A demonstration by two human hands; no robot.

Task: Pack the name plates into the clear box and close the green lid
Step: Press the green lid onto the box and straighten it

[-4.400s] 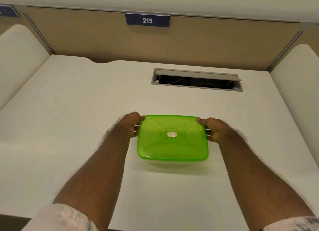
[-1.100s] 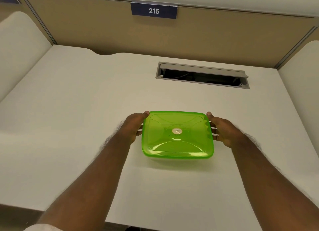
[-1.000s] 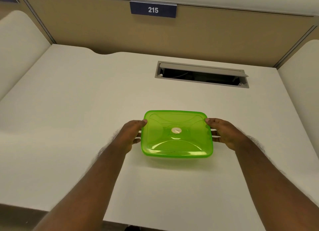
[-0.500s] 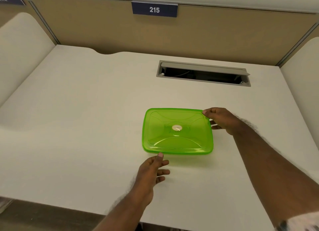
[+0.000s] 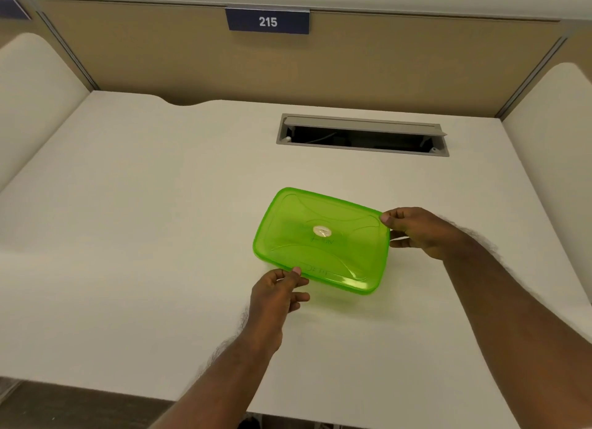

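A green lid covers the clear box, which sits on the white desk turned a little clockwise. The box walls are mostly hidden under the lid, and no name plates can be seen through it. My left hand pinches the lid's near-left edge, thumb on top and fingers beneath. My right hand grips the far-right corner, thumb on the rim and fingers down the side.
An open grey cable hatch is set into the desk behind the box. A tan partition with a blue "215" plate closes the back. Cream side panels flank the desk. The desk's front edge runs near my forearms.
My left hand moved from the box's left side to its near-left edge and took hold there. The box has turned slightly clockwise. My right hand kept its grip on the right side.
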